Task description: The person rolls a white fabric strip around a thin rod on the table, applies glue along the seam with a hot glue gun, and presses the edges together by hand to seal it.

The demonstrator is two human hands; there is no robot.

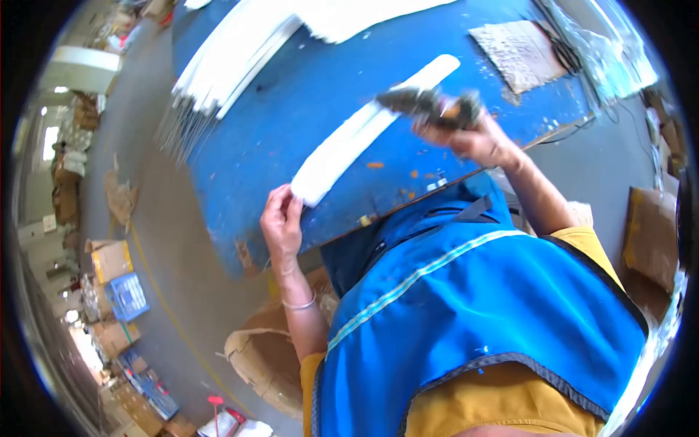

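Note:
A long white strip with rounded ends (342, 149) lies slantwise on the blue tabletop (247, 160). At its near left end is my left hand (282, 221), fingers closed together on the edge of the strip. My right hand (473, 138) is wrapped round a dark gun-shaped tool (433, 107) with a tapered nozzle and an orange patch. Motion blurs the tool, so its exact kind is unclear. Its nozzle points left, over the upper middle of the strip; I cannot tell whether it touches.
Stacked white strips with thin wires (233, 58) lie at the table's far left. A blob-covered cardboard piece (517, 54), a black cable coil (564, 52) and clear plastic (611, 58) are at the far right. A cardboard container (255, 364) stands below the table's left side.

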